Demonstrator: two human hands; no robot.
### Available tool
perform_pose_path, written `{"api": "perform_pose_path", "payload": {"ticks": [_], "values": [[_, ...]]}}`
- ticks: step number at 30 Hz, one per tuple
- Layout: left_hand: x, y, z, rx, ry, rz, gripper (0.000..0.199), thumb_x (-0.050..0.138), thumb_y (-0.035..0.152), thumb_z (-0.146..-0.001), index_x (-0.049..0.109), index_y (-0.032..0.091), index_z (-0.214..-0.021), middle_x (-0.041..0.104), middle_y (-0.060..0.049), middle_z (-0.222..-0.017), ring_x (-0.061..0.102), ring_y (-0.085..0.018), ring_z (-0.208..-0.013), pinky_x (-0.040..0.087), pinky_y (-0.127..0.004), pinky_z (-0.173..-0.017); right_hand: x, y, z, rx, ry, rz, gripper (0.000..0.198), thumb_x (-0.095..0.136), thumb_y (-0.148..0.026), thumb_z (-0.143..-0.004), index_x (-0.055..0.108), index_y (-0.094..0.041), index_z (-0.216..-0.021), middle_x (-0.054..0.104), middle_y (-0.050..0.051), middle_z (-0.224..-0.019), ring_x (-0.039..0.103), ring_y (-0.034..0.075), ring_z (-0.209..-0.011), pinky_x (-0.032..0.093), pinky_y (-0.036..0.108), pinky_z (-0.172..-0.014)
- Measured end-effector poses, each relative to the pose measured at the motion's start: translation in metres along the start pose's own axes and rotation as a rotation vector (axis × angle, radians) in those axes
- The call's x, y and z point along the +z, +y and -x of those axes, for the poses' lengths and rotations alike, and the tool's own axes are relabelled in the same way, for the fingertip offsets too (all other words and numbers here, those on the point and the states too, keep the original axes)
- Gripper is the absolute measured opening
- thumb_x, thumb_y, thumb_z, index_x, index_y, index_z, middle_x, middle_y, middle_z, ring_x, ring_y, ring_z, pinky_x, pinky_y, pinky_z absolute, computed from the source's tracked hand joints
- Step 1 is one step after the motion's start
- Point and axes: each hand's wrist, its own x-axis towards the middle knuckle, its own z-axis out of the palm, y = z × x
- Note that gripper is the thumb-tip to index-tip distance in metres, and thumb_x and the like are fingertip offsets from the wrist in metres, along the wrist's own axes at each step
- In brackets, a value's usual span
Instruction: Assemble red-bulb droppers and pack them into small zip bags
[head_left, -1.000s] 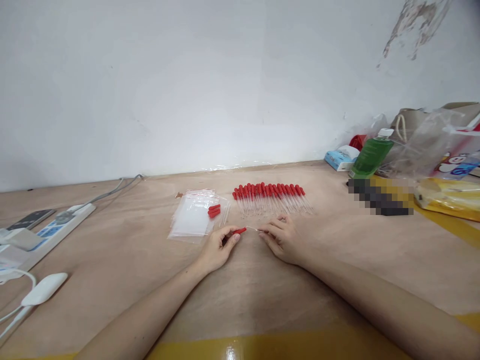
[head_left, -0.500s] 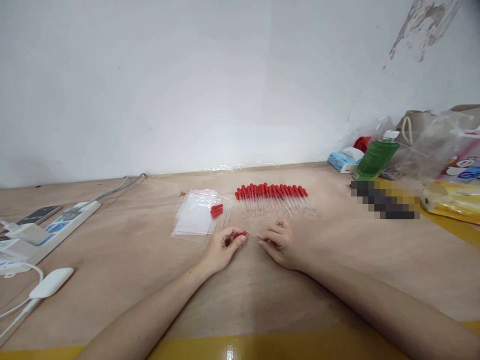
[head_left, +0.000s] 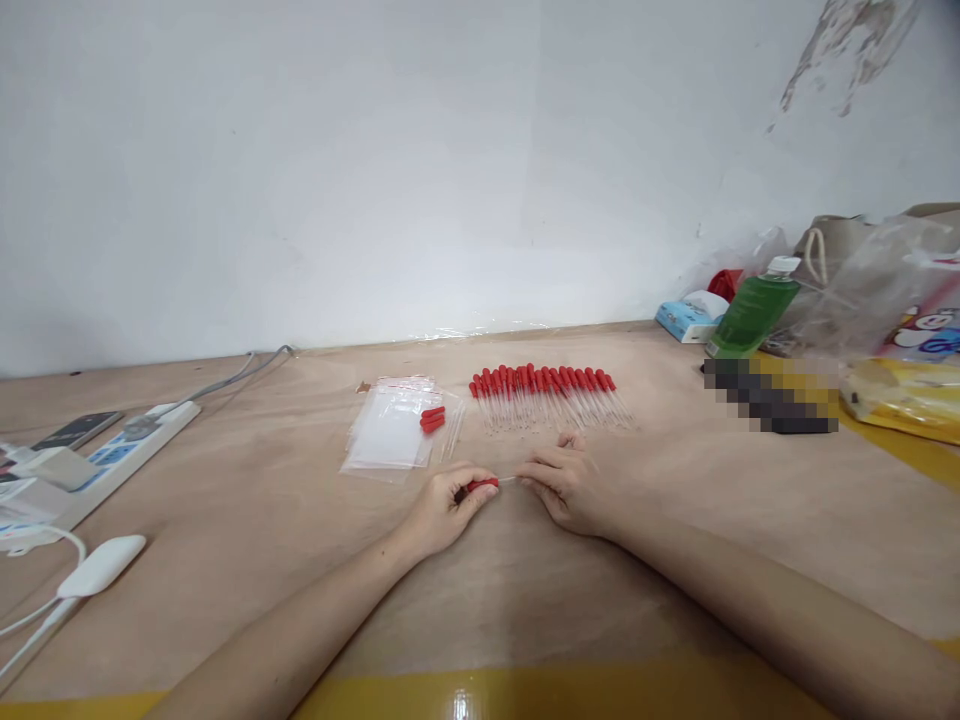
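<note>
Between thumb and fingers, my left hand (head_left: pixel 450 508) pinches a red rubber bulb (head_left: pixel 482 484). A thin clear glass tube (head_left: pixel 508 479) runs from the bulb's open end to my right hand (head_left: pixel 564 488), whose fingertips are closed on it. How deep the tube sits in the bulb is too small to tell. Beyond my hands lies a row of droppers (head_left: pixel 547 385), red bulbs toward the wall and clear tubes toward me. Two or so loose red bulbs (head_left: pixel 432 420) rest on a stack of clear zip bags (head_left: pixel 388 430), with several loose glass tubes (head_left: pixel 453 432) beside it.
At the left are a white power strip (head_left: pixel 127 465), a phone (head_left: pixel 79 430) and a white charger with cable (head_left: pixel 105 565). At the right stand a green bottle (head_left: pixel 756 308), a blue tissue box (head_left: pixel 684 320) and plastic bags (head_left: pixel 885 290). A wall backs the table.
My left hand has come slightly toward me and right with the bulb. Bulb and tube now lie nearly in one straight line. My right hand has hardly moved.
</note>
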Motion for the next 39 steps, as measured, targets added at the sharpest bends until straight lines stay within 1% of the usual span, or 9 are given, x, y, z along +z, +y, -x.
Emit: {"api": "perform_pose_path", "payload": {"ticks": [7,11,16,18,21,25,28,32,39], "values": [[0.002,-0.004,0.003,0.044,-0.076,-0.016,0.018,0.050,0.028,-0.083,0.063,0.016,-0.083,0.061,-0.002,-0.076,0.054,-0.013,-0.068,0.042,-0.023,-0.063,0.009,-0.005,-0.001,-0.008,-0.042,0.019,0.022,0.040,-0.016,-0.083,0.059,-0.017,-0.072,0.056,0.001,-0.065,0.041,0.010,-0.057,0.022,0.030,-0.066],[0.002,-0.004,0.000,0.045,-0.054,-0.033,0.020,0.048,0.029,-0.085,0.063,0.017,-0.085,0.061,-0.003,-0.078,0.054,-0.013,-0.070,0.043,-0.024,-0.064,0.009,-0.006,-0.005,0.025,-0.085,0.042,0.024,0.039,-0.018,-0.085,0.058,-0.016,-0.069,0.055,0.002,-0.064,0.041,0.010,-0.057,0.023,0.030,-0.066],[-0.008,-0.010,-0.006,0.078,0.049,-0.114,0.025,0.051,0.034,-0.082,0.062,0.019,-0.099,0.061,-0.005,-0.090,0.056,-0.016,-0.079,0.045,-0.026,-0.069,-0.002,-0.003,-0.008,0.022,-0.211,0.072,0.023,0.041,-0.017,-0.084,0.063,-0.019,-0.089,0.061,0.005,-0.077,0.050,0.013,-0.067,0.029,0.032,-0.073],[-0.017,-0.020,-0.009,0.079,0.185,-0.191,0.029,0.055,0.036,-0.080,0.060,0.020,-0.104,0.059,-0.006,-0.097,0.055,-0.018,-0.088,0.045,-0.029,-0.076,-0.008,0.000,-0.011,0.123,-0.201,0.020,0.023,0.042,-0.017,-0.084,0.063,-0.020,-0.092,0.064,0.005,-0.080,0.054,0.015,-0.072,0.032,0.032,-0.074],[-0.032,-0.043,-0.014,0.056,0.374,-0.386,0.021,0.053,0.033,-0.081,0.062,0.021,-0.096,0.059,-0.006,-0.096,0.053,-0.021,-0.092,0.042,-0.035,-0.083,-0.010,0.008,-0.025,0.415,-0.159,-0.182,0.019,0.045,-0.021,-0.082,0.064,-0.020,-0.085,0.066,0.003,-0.079,0.057,0.014,-0.067,0.038,0.027,-0.064],[-0.040,-0.068,-0.020,-0.019,0.432,-0.625,0.021,0.051,0.028,-0.081,0.064,0.022,-0.096,0.059,-0.008,-0.100,0.052,-0.025,-0.096,0.040,-0.039,-0.084,0.007,0.017,-0.061,0.726,-0.127,-0.254,0.019,0.054,-0.031,-0.075,0.063,-0.018,-0.064,0.065,0.002,-0.068,0.058,0.015,-0.064,0.039,0.024,-0.058],[-0.037,-0.073,-0.021,-0.063,0.386,-0.729,0.027,0.048,0.027,-0.082,0.060,0.019,-0.105,0.056,-0.011,-0.111,0.049,-0.028,-0.104,0.039,-0.043,-0.085,0.031,0.017,-0.090,0.805,-0.110,-0.112,0.024,0.051,-0.034,-0.075,0.063,-0.020,-0.060,0.066,0.002,-0.070,0.059,0.018,-0.072,0.037,0.030,-0.071],[-0.033,-0.077,-0.021,-0.070,0.321,-0.727,0.033,0.045,0.027,-0.084,0.055,0.019,-0.114,0.052,-0.012,-0.120,0.048,-0.028,-0.109,0.041,-0.042,-0.088,0.061,0.015,-0.114,0.849,-0.187,0.069,0.026,0.048,-0.036,-0.076,0.065,-0.019,-0.065,0.067,0.006,-0.072,0.059,0.021,-0.076,0.028,0.040,-0.080],[-0.033,-0.079,-0.021,-0.055,0.365,-0.664,0.025,0.045,0.024,-0.083,0.061,0.020,-0.101,0.055,-0.008,-0.102,0.055,-0.022,-0.092,0.045,-0.035,-0.081,0.073,0.016,-0.114,0.875,-0.265,0.160,0.037,0.039,-0.042,-0.082,0.064,-0.016,-0.076,0.067,0.010,-0.078,0.059,0.022,-0.076,0.024,0.042,-0.081]]}}
